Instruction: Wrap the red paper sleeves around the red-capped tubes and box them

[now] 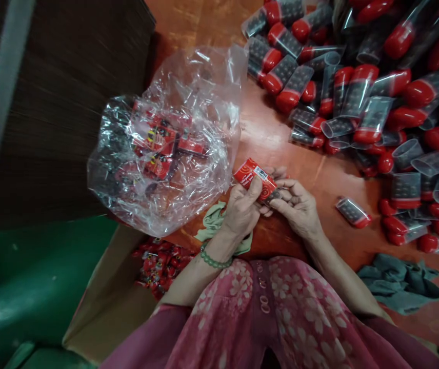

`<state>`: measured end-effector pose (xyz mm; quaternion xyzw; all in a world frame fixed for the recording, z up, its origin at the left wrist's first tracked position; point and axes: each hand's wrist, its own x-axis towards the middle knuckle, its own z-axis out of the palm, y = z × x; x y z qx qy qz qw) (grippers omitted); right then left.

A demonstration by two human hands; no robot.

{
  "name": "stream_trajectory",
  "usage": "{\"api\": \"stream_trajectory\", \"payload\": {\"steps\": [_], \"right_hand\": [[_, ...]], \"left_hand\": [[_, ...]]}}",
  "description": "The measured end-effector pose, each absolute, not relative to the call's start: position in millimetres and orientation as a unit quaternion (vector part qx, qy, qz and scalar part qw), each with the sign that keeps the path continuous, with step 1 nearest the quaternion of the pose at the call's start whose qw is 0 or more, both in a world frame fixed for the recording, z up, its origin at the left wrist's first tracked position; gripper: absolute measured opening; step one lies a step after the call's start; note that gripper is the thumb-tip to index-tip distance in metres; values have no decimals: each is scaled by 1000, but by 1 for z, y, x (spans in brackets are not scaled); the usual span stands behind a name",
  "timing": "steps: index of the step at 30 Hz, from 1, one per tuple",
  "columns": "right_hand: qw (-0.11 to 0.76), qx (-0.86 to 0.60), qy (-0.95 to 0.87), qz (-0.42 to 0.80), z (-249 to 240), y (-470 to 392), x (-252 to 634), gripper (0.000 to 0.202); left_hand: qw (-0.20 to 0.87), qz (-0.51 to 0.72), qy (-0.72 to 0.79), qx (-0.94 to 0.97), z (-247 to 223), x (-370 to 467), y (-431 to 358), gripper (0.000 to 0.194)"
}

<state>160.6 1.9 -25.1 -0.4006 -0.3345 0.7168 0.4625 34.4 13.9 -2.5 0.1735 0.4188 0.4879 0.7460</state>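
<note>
My left hand [242, 207] grips a small red printed packet [247, 173] with white lettering and a barcode label, its thumb pressed on the face. At the packet's lower right end, my right hand [298, 207] pinches with thumb and fingers, where a dark part shows between them. Whether that dark part is a separate piece inside the packet I cannot tell. Left of my hands lies a clear plastic bag [204, 77] with several red printed packets [161, 141] in it. A single clear container with a red end and dark contents [353, 211] rests to the right.
Many similar red-ended clear containers [373, 115] are heaped across the right side of the orange table [258, 115]. A pale green cloth [214, 220] lies by my left wrist, a dark green cloth [400, 282] at lower right. Below left, a cardboard box [104, 302] holds red packed items [161, 264].
</note>
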Motion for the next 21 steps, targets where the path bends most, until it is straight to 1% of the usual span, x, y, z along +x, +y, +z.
{"api": "stream_trajectory", "payload": {"steps": [4,12,15,18,21], "right_hand": [[473,-407,-353,698,-25,0,163,30],[504,-454,-375,632,-28,-5,168,33],[503,-463,-378,624,-30,-8,168,30],[500,-474,-380,617,-29,-10,167,33],[461,-452,-422,636,-24,-13,167,37]], "left_hand": [[757,475,411,179,-3,40,9,47],[755,461,399,241,-10,47,-6,47],[747,442,419,266,-15,48,-10,48],[733,428,435,300,-16,45,-13,48],[699,435,445,351,-1,29,-18,44]]}}
